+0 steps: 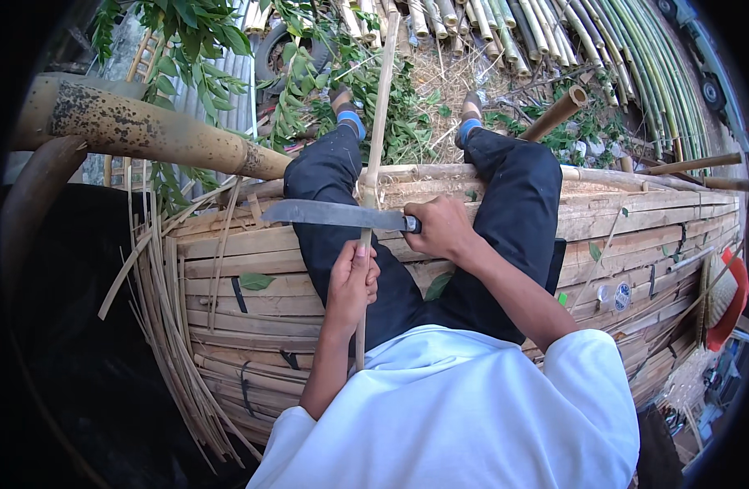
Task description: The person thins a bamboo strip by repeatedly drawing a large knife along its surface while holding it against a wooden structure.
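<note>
Gripping strip (382,98) with left hand (351,281) just below knife (325,213), fingers curled around it. Holding knife in right hand (443,228), fingers wrapped tight. Apparently mid-shaving — not severed, extending past knife both ways; cannot tell remaining cuts.

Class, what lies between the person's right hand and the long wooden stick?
In the head view, part of the knife's blade spans the stretch from the right hand, which grips the handle, to the stick.
</note>
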